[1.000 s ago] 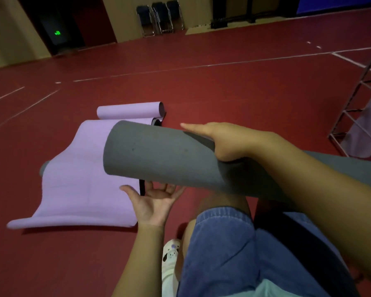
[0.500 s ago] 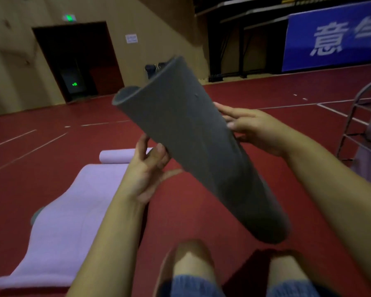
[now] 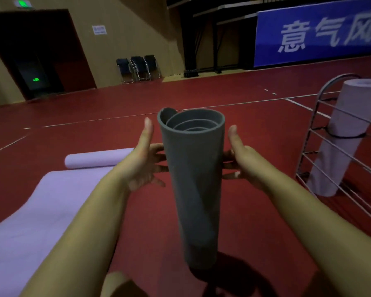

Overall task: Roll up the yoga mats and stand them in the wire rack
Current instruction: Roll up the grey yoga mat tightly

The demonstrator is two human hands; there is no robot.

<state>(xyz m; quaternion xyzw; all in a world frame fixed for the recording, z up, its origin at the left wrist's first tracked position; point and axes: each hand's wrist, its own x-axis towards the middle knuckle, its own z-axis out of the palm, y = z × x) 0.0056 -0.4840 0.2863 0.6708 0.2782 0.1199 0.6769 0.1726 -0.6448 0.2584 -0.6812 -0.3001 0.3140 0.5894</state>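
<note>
Hands, left [image 3: 145,162] and right [image 3: 242,162], flank upright grey mat [image 3: 193,179], thumbs up.

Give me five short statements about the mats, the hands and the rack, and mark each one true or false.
1. The grey rolled mat stands upright on the red floor. True.
2. The grey rolled mat is already inside the wire rack. False: it stands on the floor, left of the rack.
3. A pale purple rolled mat stands in the wire rack. True.
4. The left hand is on one side of the grey mat and the right hand on the other. True.
5. The purple mat on the floor is fully rolled up. False: only its far end is rolled; the rest lies flat.
</note>
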